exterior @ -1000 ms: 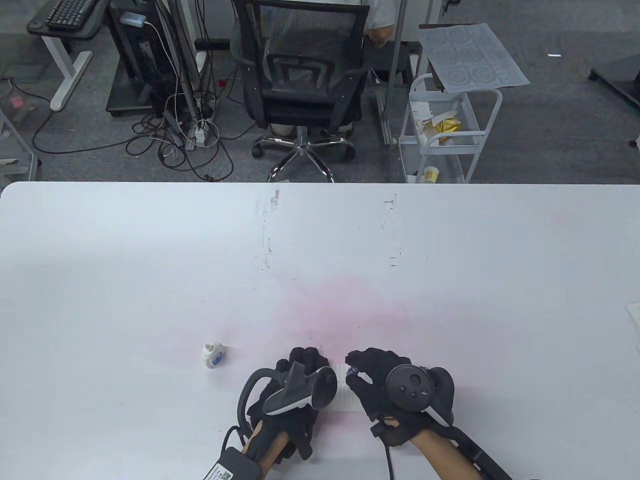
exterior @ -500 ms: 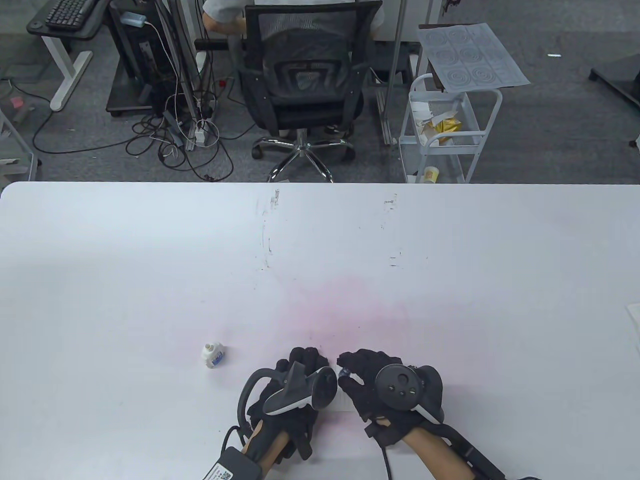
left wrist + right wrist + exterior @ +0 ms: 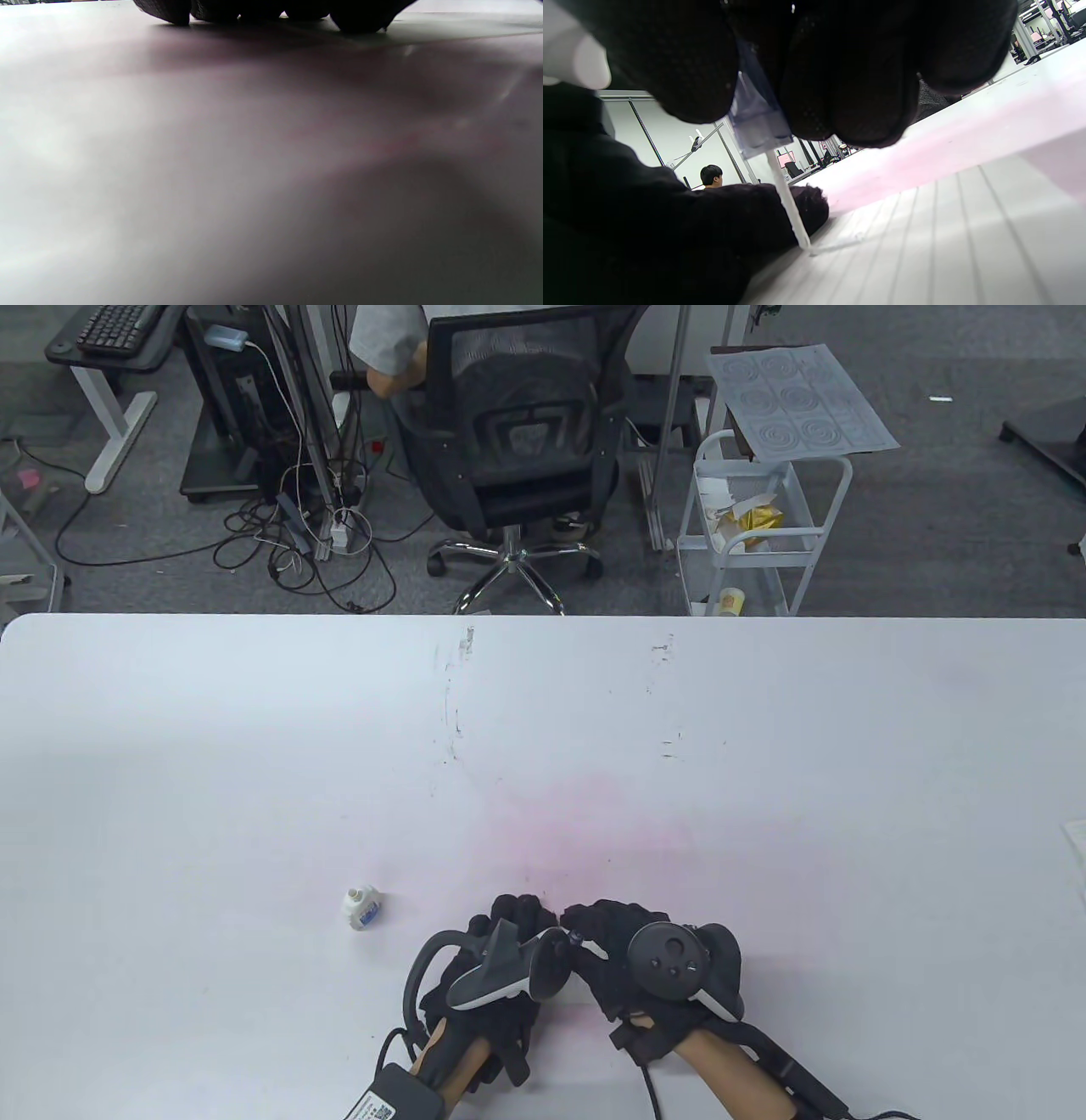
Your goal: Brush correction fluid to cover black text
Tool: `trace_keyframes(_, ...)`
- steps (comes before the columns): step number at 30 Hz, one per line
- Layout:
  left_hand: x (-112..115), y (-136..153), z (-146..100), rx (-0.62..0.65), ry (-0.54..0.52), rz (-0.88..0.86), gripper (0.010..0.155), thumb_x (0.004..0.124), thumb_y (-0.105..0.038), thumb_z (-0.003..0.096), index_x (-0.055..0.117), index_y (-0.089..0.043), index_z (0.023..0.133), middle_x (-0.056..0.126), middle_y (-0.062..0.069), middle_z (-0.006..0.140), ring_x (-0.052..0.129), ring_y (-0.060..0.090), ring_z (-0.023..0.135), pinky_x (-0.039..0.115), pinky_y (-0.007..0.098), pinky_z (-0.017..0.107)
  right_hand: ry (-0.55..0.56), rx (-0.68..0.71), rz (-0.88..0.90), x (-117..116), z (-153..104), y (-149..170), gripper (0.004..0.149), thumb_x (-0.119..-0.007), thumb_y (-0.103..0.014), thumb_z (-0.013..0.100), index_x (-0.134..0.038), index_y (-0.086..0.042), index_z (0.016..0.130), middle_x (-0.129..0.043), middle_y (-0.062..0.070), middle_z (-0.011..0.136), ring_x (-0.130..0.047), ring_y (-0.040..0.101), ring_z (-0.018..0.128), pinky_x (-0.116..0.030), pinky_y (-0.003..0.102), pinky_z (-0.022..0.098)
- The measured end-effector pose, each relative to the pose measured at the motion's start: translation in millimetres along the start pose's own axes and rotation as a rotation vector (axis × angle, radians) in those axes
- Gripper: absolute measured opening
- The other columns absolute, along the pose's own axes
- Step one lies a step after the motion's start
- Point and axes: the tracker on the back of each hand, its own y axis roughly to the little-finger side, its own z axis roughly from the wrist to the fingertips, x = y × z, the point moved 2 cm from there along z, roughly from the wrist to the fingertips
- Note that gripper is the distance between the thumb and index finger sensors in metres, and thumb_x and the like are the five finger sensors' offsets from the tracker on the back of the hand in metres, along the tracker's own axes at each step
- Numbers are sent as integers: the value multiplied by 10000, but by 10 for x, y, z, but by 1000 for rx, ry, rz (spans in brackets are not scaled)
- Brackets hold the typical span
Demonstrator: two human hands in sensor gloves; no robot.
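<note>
A small lined paper [image 3: 946,237] lies at the table's near edge, almost hidden between my hands in the table view [image 3: 573,988]. My left hand [image 3: 517,920] rests flat on its left part, and its fingertips [image 3: 254,8] show pressed down in the left wrist view. My right hand [image 3: 585,937] pinches the translucent blue brush cap [image 3: 757,123]. The white brush stem [image 3: 789,203] slants down and its tip touches the paper beside my left fingers [image 3: 670,228]. The uncapped white correction fluid bottle [image 3: 362,906] stands to the left of my left hand. No black text shows.
The white table [image 3: 543,729] has a pink stain in the middle and scuff marks further back. A white sheet corner [image 3: 1076,841] lies at the right edge. An office chair [image 3: 517,432] and a white trolley [image 3: 764,517] stand beyond the table.
My right hand has moved left with the brush, close up to my left hand. My left hand and the bottle have not moved.
</note>
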Motion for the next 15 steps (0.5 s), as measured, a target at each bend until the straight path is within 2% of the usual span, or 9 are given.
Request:
trace_keyframes(6, 0, 0, 0, 0, 0, 0, 628, 612, -429, 502, 381, -262, 1062, 330, 76, 1162, 424, 336, 1105, 498, 485, 801, 16, 3, 11, 0, 2, -3, 487, -896, -423, 335, -867, -207, 771, -916, 60, 704, -1019, 302, 509, -780, 538, 486)
trace_keyframes(15, 0, 0, 0, 0, 0, 0, 628, 611, -429, 503, 380, -262, 1062, 330, 76, 1162, 422, 337, 1105, 498, 483, 802, 78, -16, 39, 118, -25, 23, 485, -898, -426, 333, -870, -207, 765, -920, 59, 696, -1020, 301, 502, -783, 538, 480)
